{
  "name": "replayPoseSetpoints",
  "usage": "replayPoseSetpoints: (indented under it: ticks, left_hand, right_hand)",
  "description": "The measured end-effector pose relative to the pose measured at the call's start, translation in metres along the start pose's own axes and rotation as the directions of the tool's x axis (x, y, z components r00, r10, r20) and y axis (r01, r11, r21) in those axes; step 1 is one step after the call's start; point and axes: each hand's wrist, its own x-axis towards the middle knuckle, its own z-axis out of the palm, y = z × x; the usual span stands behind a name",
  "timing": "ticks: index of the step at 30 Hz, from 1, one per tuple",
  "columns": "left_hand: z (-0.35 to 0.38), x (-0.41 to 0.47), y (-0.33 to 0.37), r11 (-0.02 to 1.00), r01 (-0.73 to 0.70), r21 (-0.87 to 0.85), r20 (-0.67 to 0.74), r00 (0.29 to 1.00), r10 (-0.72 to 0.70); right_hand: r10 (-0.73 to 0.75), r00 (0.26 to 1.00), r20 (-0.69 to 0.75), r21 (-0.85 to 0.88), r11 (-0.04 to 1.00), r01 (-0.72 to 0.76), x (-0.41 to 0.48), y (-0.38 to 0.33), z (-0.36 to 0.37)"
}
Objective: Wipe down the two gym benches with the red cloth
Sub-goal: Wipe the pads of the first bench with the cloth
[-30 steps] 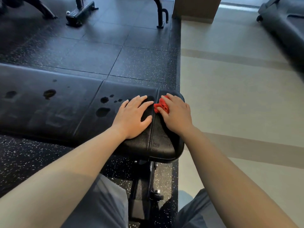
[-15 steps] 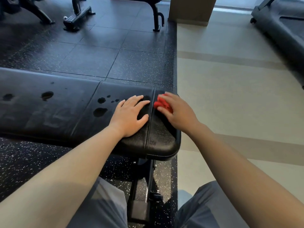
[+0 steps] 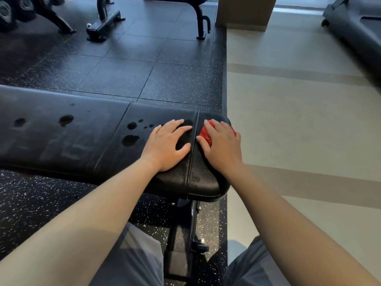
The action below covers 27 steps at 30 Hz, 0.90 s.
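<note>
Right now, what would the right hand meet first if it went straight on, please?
Probably nothing: the right hand, holding the red cloth, would pass beside the left hand and slide off the far edge of the bench.

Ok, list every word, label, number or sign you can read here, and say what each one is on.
None: no text in this view can be read.
The bench: faint smears and a small dull patch near its end, no legible letters.
The weights at top left: any numbers are too blurred to read.
The cloth: plain red where it shows.
</note>
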Motion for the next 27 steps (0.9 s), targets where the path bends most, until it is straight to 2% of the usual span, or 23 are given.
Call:
replayPoseSetpoints:
  ticks: [5,9,15,21,27]
  left_hand:
    - [0.001,0.0,0.0,1.0,-0.003,0.006,0.001,1.0,0.003]
    - [0.001,0.001,-0.001,1.0,-0.007,0.008,0.002,1.0,0.007]
    - [0.001,0.0,-0.001,1.0,-0.009,0.008,0.004,1.0,0.009]
    - [0.001,0.0,-0.002,1.0,-0.016,0.007,0.002,1.0,0.016]
    - [0.002,0.0,-0.002,1.0,-0.018,-0.004,0.004,1.0,0.018]
  right_hand:
    - [-0.058,0.998,-0.012,0.065,0.996,0.059,-0.006,0.006,-0.002]
    - [-0.059,0.998,0.033,0.024,0.998,0.059,0.017,0.005,-0.006]
    - [-0.108,0.994,0.0,0.084,0.991,0.108,-0.002,0.008,-0.003]
    - [0.004,1.0,0.016,0.177,0.984,-0.007,0.017,0.008,0.001]
    - [-0.034,0.999,-0.01,0.187,0.982,0.036,-0.009,0.007,0.001]
